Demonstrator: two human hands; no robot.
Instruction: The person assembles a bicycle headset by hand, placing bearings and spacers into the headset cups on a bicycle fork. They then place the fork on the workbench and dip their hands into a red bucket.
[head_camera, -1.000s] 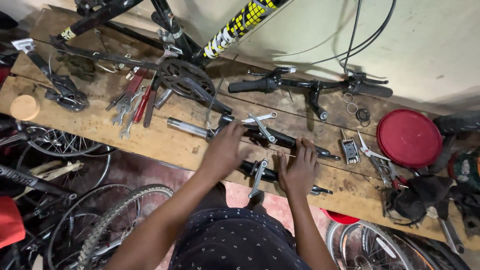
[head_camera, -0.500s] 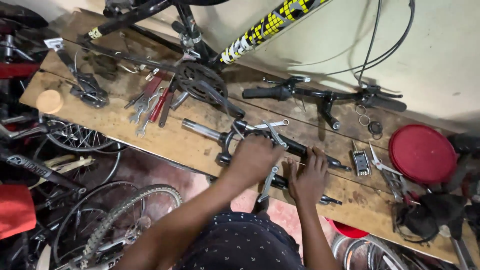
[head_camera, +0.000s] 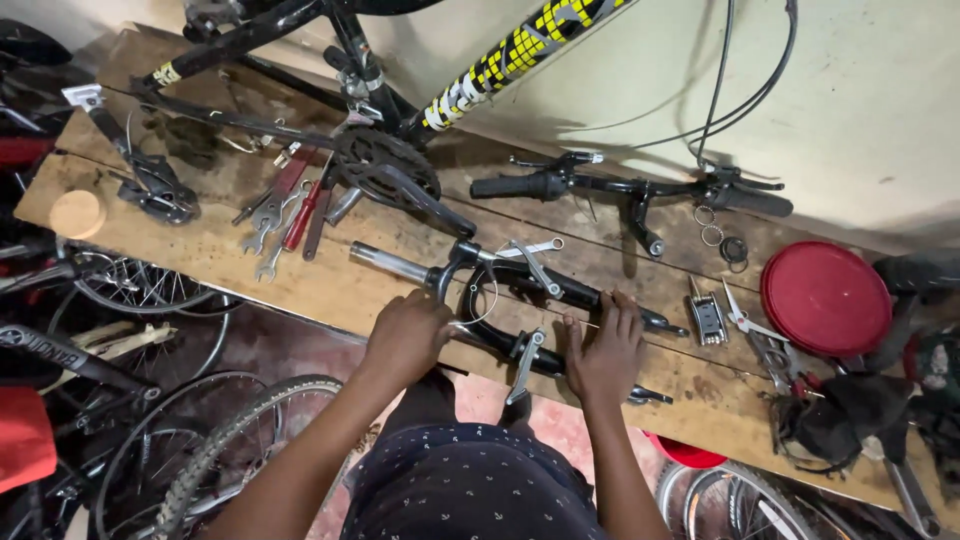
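Here both hands, left hand (head_camera: 405, 335) and right hand (head_camera: 605, 350), rest on the bicycle fork (head_camera: 520, 290).

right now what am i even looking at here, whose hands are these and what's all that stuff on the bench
This is one picture from a camera worn on a person's head, looking down, so the two arms coming up from the bottom edge are that person's own. They stand at a long wooden workbench in what looks like a bicycle workshop.

The left hand and the right hand both rest on a black bicycle fork with brake arms, lying flat on the bench. Whether either hand truly grips it is hard to tell.

Around it lie a handlebar with grips and cables, a few wrenches, a folding multi-tool and a round red lid. A bicycle frame leans at the wall with its crank and chainring over the bench. Wheels stand on the floor below.
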